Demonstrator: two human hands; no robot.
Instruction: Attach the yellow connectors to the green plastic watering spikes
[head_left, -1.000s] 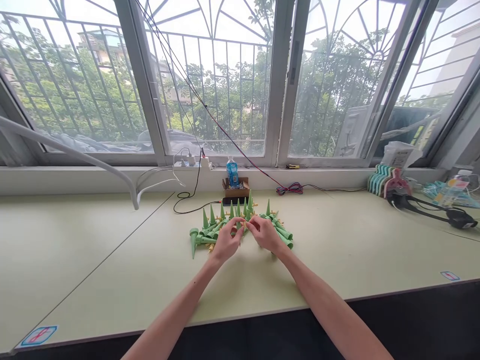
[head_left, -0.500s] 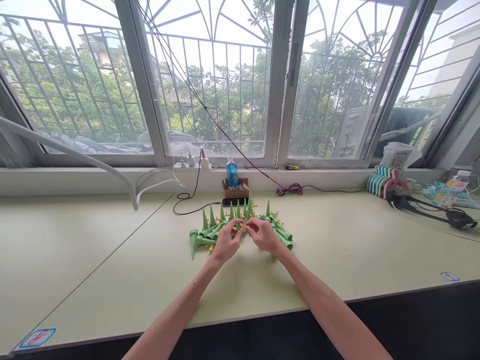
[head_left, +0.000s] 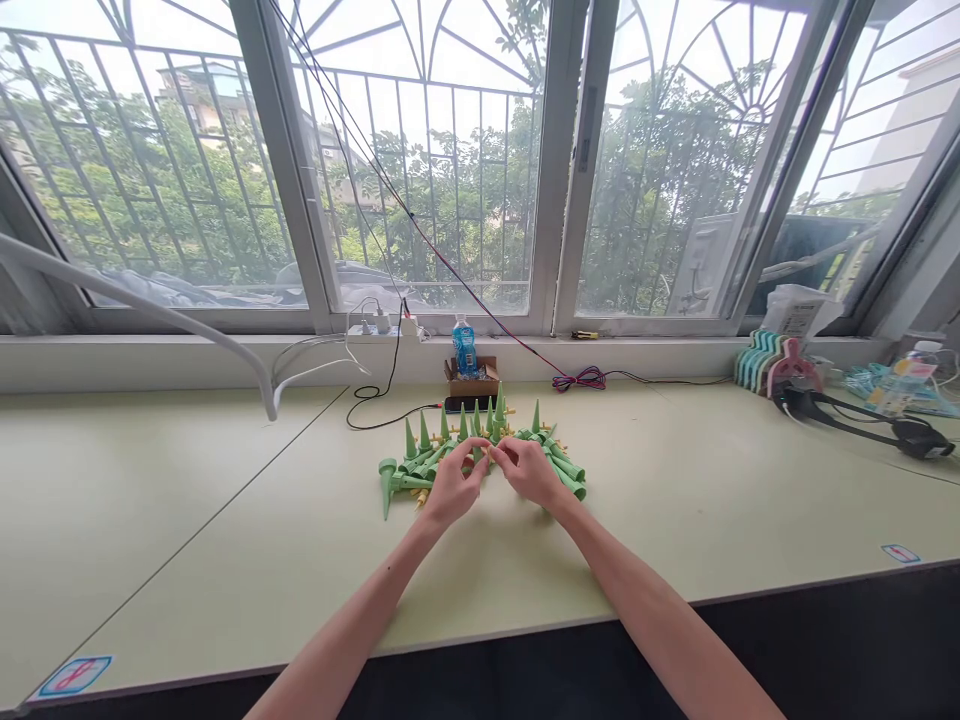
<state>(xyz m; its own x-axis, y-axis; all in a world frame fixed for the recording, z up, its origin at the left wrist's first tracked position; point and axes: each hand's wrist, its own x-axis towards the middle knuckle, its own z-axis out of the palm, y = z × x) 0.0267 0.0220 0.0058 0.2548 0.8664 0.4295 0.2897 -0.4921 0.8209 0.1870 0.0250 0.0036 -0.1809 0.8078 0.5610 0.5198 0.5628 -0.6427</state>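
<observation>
My left hand (head_left: pixel 455 484) and my right hand (head_left: pixel 529 470) meet fingertip to fingertip over a pile of green cones. Between them is a small yellow piece (head_left: pixel 488 452), mostly covered by the fingers; both hands pinch it. Several green cones stand upright behind the hands, one of them a tall cone (head_left: pixel 499 405). More green cones (head_left: pixel 568 470) lie on their sides at the right of the pile. At its left end a green cone (head_left: pixel 386 487) points downward. Small yellow pieces (head_left: pixel 421 497) lie among the cones.
The pale table (head_left: pixel 285 560) has its edge nearest me. Behind the pile are a black phone (head_left: pixel 471 404), a cardboard box (head_left: pixel 486 385) and a blue bottle (head_left: pixel 464 347). Coiled cable (head_left: pixel 578 379) lies further right. A black strap device (head_left: pixel 862 418) is at the far right.
</observation>
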